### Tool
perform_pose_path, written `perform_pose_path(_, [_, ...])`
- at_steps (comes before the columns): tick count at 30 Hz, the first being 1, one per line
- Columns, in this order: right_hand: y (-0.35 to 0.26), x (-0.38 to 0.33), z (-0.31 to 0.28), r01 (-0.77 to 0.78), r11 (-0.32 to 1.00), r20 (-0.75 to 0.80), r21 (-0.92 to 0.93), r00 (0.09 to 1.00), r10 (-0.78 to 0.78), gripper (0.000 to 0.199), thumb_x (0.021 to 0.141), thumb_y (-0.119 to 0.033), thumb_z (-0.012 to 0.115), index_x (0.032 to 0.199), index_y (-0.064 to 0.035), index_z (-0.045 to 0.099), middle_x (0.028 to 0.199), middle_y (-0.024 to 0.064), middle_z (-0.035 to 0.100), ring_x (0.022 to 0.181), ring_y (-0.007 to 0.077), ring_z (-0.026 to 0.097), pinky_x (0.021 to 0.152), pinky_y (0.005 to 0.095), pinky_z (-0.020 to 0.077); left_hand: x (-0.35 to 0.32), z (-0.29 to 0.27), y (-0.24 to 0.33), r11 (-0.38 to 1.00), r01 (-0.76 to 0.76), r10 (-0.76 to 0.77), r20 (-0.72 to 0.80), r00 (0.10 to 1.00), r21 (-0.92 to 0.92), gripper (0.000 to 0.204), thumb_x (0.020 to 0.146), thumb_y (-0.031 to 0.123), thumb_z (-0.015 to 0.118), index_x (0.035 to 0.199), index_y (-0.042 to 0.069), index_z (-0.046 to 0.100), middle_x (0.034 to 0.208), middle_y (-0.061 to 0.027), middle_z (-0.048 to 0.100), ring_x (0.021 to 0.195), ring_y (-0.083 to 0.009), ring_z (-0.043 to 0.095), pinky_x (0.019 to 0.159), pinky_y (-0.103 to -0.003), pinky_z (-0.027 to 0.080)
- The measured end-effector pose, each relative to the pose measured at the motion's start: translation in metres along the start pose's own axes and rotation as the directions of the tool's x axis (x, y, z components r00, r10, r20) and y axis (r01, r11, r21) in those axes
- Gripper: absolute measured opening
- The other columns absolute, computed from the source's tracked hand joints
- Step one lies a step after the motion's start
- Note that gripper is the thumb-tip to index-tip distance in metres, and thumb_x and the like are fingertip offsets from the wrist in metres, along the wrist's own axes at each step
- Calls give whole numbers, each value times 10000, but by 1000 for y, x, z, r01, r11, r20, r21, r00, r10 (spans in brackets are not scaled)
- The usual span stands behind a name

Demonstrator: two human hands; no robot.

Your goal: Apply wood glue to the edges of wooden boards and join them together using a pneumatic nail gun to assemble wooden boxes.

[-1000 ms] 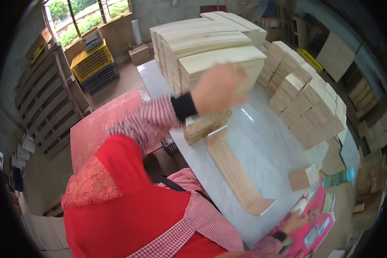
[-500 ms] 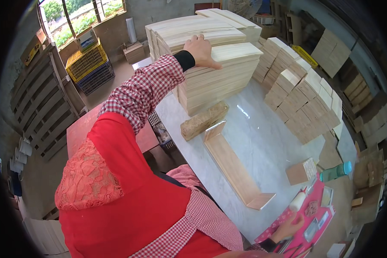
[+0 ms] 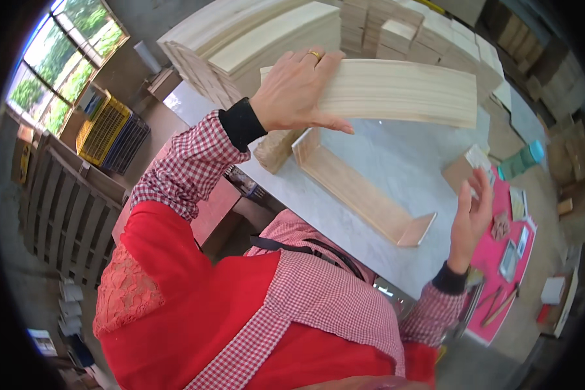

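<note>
A thin pale wooden board (image 3: 403, 91) is in the grasp of my left hand (image 3: 299, 88), raised above the work table. Its fingers lie over the board's left end, with the thumb along the lower edge. My right hand (image 3: 471, 214) is empty, fingers apart, over the table's right side. Between my hands, a U-shaped wooden piece (image 3: 361, 195) rests on the marbled tabletop (image 3: 325, 214), with a short upright panel at each end. A brown-wrapped block (image 3: 273, 153) sits by its far left end, partly behind my left hand. The stack of boards (image 3: 279, 36) rises behind the held board.
Piled wooden pieces (image 3: 429, 32) fill the table's far right. A small wooden block (image 3: 457, 174) and teal bottle (image 3: 523, 160) stand near a pink mat (image 3: 494, 286) bearing small tools. Yellow and dark crates (image 3: 107, 133) are at left, beside a slatted pallet (image 3: 52, 208).
My left hand has lifted a board off the stack and brought it nearer over the table. My right hand has risen from the pink mat toward the table. The view has shifted.
</note>
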State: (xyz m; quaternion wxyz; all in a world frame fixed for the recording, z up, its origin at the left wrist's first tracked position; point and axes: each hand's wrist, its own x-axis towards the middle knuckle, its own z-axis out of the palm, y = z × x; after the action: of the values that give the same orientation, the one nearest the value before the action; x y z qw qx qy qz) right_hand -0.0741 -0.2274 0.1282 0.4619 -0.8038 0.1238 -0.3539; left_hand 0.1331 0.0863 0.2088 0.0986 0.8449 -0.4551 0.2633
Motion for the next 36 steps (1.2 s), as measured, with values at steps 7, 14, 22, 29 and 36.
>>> perform_pose_path(7, [-7, 24, 4, 54, 975, -5, 214, 999, -54, 433, 1028, -138, 573, 1420, 26, 496, 1291, 106, 621, 1138, 147, 588, 927, 282, 477, -1, 21, 31, 992, -73, 78, 41, 996, -104, 955, 746, 731, 688, 1336, 8, 482, 1125, -224, 575, 1031, -373, 571, 911, -441, 424])
perform_pose_path(14, [6, 18, -5, 30, 966, -8, 255, 1000, -29, 415, 1026, -129, 575, 1404, 33, 511, 1196, 76, 664, 1071, 119, 610, 886, 268, 486, -4, 36, 41, 983, -99, 99, -10, 995, -154, 695, 842, 549, 692, 1291, 43, 530, 1087, -182, 579, 1022, -349, 565, 866, -443, 417])
perform_pose_path(22, [14, 3, -14, 295, 935, 10, -197, 954, -299, 389, 856, -37, 722, 1240, -14, 666, 1200, 119, 671, 1085, 228, 641, 942, 309, 493, -9, 45, 45, 973, -177, 142, -217, 966, -150, 336, 756, 49, 737, 1084, 68, 670, 986, -93, 613, 945, -306, 582, 825, -396, 446])
perform_pose_path(29, [24, -24, 1, 434, 798, -95, -418, 853, -514, 430, 738, -29, 790, 1162, -70, 732, 1207, 133, 673, 1089, 301, 641, 945, 369, 508, -24, 62, 52, 978, -187, 135, -403, 905, -93, 359, 657, -40, 730, 997, 68, 693, 956, -53, 622, 901, -275, 594, 786, -394, 462])
perform_pose_path(36, [29, -26, 3, 459, 773, -146, -439, 812, -565, 435, 745, -87, 803, 1175, -100, 740, 1213, 109, 675, 1129, 277, 616, 970, 385, 478, -15, 56, 82, 950, -184, 137, -192, 972, -252, 713, 632, 271, 879, 1271, 89, 621, 1241, -101, 603, 1142, -323, 558, 973, -438, 425])
